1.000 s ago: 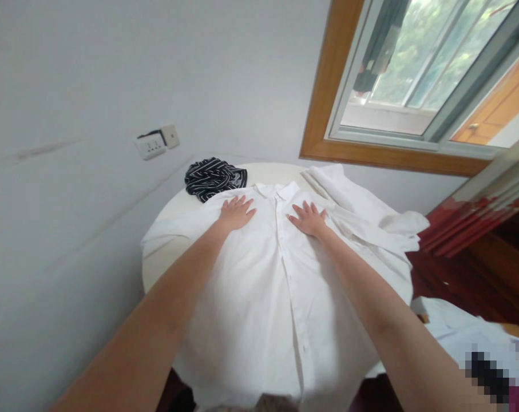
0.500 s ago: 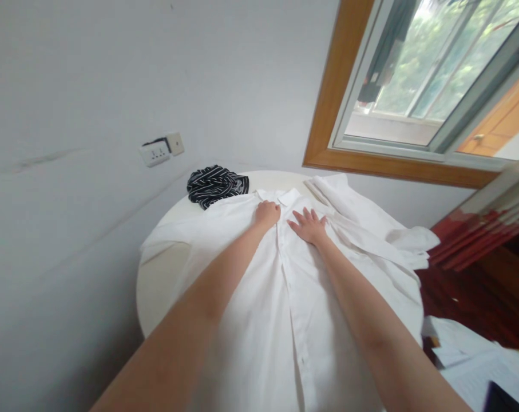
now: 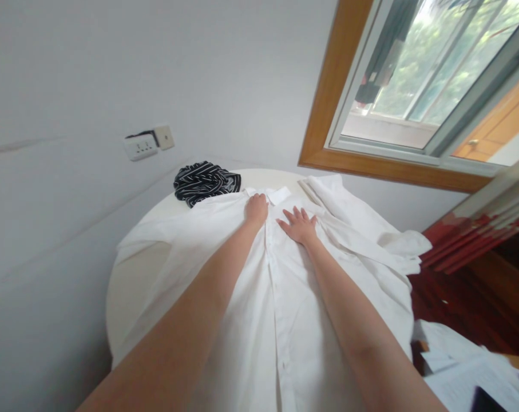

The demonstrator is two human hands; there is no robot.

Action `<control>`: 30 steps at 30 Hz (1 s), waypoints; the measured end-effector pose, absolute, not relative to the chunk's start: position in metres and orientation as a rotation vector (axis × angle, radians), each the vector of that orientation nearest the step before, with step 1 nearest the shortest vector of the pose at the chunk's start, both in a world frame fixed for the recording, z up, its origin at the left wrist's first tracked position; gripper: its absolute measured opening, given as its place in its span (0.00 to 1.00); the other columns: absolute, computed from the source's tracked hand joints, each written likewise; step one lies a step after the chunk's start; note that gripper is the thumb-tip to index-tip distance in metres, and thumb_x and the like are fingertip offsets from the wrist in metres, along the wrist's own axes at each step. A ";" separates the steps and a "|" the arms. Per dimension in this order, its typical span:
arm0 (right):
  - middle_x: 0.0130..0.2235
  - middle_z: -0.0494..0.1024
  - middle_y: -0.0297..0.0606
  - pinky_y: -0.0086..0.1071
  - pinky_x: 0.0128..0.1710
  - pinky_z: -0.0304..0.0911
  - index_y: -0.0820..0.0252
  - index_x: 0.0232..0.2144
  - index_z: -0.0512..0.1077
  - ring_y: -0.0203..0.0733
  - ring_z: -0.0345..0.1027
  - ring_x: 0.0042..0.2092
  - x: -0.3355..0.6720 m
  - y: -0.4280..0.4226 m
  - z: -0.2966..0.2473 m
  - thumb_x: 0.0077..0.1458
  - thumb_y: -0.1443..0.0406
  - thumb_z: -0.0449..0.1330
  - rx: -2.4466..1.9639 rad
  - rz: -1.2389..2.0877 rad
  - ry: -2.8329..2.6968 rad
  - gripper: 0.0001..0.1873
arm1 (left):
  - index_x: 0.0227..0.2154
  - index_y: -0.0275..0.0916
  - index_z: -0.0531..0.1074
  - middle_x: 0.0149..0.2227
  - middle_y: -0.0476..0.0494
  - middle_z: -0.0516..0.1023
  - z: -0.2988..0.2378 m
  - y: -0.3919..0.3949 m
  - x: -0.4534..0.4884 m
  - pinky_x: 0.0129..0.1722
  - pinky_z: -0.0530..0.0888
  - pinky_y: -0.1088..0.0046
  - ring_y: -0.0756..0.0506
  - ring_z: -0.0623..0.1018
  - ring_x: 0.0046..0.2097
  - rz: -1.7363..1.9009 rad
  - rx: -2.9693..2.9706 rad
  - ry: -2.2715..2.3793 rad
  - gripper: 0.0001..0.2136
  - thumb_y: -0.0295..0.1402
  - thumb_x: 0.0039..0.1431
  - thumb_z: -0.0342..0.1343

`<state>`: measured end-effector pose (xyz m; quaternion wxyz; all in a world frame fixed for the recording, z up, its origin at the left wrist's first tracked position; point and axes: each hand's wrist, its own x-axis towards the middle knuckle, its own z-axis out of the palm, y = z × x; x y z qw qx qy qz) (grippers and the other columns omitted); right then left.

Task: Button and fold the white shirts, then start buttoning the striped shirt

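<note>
A white button-up shirt (image 3: pixel 250 320) lies front side up across a round table, its collar toward the wall and its button placket running toward me. My left hand (image 3: pixel 256 209) is closed at the collar, fingers curled on the cloth near the top of the placket. To its right, my right hand (image 3: pixel 300 226) lies flat with fingers spread on the upper chest of the shirt. The left sleeve stretches toward the table's left edge; on the right, the other sleeve lies in loose folds.
Beside the collar rests a bunched black-and-white striped cloth (image 3: pixel 205 182). The cream round table (image 3: pixel 130 292) stands against the wall, below a wood-framed window (image 3: pixel 396 171) and near a wall socket (image 3: pixel 141 147). Papers (image 3: pixel 478 377) lie at the lower right, by a red-and-white curtain (image 3: pixel 469 234).
My left hand has shifted slightly up toward the collar. The right hand stays flat on the shirt. The whole view has shifted a little, so things appear further left.
</note>
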<state>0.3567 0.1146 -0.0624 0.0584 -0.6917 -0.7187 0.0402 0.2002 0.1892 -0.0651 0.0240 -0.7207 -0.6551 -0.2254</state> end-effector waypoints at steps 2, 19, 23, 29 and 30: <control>0.70 0.44 0.37 0.67 0.61 0.31 0.39 0.66 0.50 0.57 0.33 0.69 0.357 0.116 -0.063 0.59 0.38 0.35 -2.087 0.126 -2.169 0.37 | 0.47 0.32 0.66 0.46 0.34 0.73 -0.065 0.190 0.201 0.49 0.69 0.67 0.41 0.73 0.50 -0.743 -2.212 -2.040 0.12 0.29 0.64 0.47; 0.70 0.45 0.40 0.69 0.60 0.32 0.42 0.66 0.51 0.60 0.35 0.69 0.356 0.130 -0.062 0.60 0.40 0.38 -2.103 0.156 -2.173 0.36 | 0.64 0.46 0.55 0.68 0.43 0.54 -0.076 0.122 0.154 0.65 0.50 0.50 0.40 0.54 0.68 -0.310 -2.645 -1.681 0.25 0.45 0.67 0.35; 0.67 0.52 0.47 0.64 0.61 0.32 0.56 0.61 0.62 0.58 0.37 0.68 0.350 0.108 -0.052 0.66 0.54 0.39 -2.030 -0.160 -2.111 0.27 | 0.65 0.47 0.55 0.68 0.45 0.53 -0.070 0.126 0.158 0.65 0.49 0.53 0.41 0.53 0.68 -0.276 -2.659 -1.708 0.26 0.46 0.67 0.35; 0.56 0.70 0.45 0.43 0.62 0.48 0.58 0.52 0.70 0.47 0.61 0.59 0.329 0.047 -0.028 0.62 0.65 0.49 -1.825 -0.201 -2.344 0.19 | 0.66 0.43 0.52 0.66 0.39 0.59 -0.062 0.114 0.165 0.65 0.47 0.53 0.38 0.55 0.67 -0.388 -2.509 -1.871 0.28 0.47 0.66 0.39; 0.54 0.72 0.44 0.39 0.59 0.53 0.57 0.53 0.70 0.46 0.64 0.56 0.326 0.035 -0.027 0.62 0.64 0.49 -1.808 -0.134 -2.369 0.19 | 0.66 0.41 0.51 0.64 0.37 0.62 -0.060 0.110 0.168 0.64 0.49 0.52 0.37 0.57 0.66 -0.408 -2.466 -1.889 0.28 0.46 0.65 0.40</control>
